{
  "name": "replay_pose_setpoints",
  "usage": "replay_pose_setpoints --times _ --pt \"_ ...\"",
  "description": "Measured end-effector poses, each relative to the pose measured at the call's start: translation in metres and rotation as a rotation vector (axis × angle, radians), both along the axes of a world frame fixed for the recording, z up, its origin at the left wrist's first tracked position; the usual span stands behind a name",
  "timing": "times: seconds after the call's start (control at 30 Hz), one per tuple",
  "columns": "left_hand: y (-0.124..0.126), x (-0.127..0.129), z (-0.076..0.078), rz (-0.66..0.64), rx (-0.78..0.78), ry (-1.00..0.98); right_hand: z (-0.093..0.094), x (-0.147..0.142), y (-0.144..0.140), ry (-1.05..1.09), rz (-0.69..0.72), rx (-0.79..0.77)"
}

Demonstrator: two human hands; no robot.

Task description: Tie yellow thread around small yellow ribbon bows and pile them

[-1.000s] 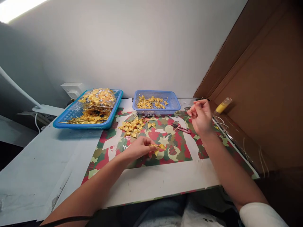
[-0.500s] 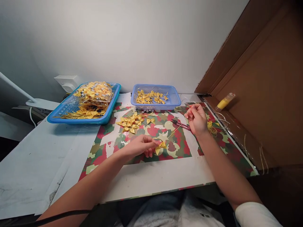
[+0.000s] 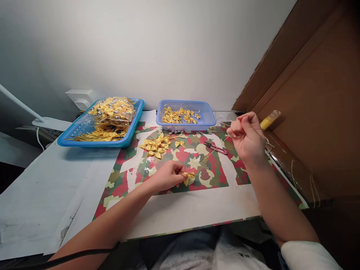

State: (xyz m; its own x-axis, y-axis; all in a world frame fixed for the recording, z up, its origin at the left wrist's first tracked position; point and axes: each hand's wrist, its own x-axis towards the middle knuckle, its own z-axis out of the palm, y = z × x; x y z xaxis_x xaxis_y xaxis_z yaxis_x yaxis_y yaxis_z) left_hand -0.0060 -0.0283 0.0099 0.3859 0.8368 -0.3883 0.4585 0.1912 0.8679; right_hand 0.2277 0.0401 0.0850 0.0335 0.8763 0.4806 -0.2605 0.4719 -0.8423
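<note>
My left hand (image 3: pixel 170 175) pinches a small yellow ribbon bow (image 3: pixel 190 177) just above the patterned mat. Raised to the right, my right hand (image 3: pixel 249 137) is closed in a pinch on a thin yellow thread (image 3: pixel 215 149), which runs slanting down toward the bow. The fingertips hide the thread's end. Beneath the thread lies a pair of thread snips (image 3: pixel 216 147) with a reddish handle. A loose pile of yellow bows (image 3: pixel 157 145) with thin stems is beyond my left hand, and several silver beads (image 3: pixel 174 131) sit behind it.
At the back left stands a blue basket (image 3: pixel 63 137) holding a clear bag of bows (image 3: pixel 115 108) and loose ones. A smaller blue basket (image 3: pixel 209 116) with bows is at the back centre. On the right, a yellow tube (image 3: pixel 270 119) stands beside a cardboard wall (image 3: pixel 315 93).
My right hand has moved up and right, away from the bow, drawing the thread. A loop near my left fingers is gone, and those fingers have closed more tightly on the bow.
</note>
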Motion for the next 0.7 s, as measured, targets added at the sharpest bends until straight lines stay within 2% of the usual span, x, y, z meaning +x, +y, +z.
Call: replay_pose_setpoints --times 0.13,0.33,0.5,0.6,0.7 --pt "0.002 0.0 -0.005 -0.001 0.001 0.037 0.008 -0.003 -0.005 -0.041 0.043 0.026" --pt "0.005 -0.001 -0.002 0.035 -0.016 0.093 0.007 -0.007 -0.004 -0.048 0.072 0.055" --pt "0.006 0.0 -0.001 0.013 -0.039 0.112 0.008 -0.012 -0.002 -0.063 0.125 0.043" --pt "0.008 -0.002 -0.003 -0.04 0.006 0.124 0.008 -0.015 -0.001 -0.072 0.183 0.005" --pt "0.015 -0.018 -0.001 -0.067 0.144 0.175 0.008 -0.018 -0.004 -0.061 0.286 -0.047"
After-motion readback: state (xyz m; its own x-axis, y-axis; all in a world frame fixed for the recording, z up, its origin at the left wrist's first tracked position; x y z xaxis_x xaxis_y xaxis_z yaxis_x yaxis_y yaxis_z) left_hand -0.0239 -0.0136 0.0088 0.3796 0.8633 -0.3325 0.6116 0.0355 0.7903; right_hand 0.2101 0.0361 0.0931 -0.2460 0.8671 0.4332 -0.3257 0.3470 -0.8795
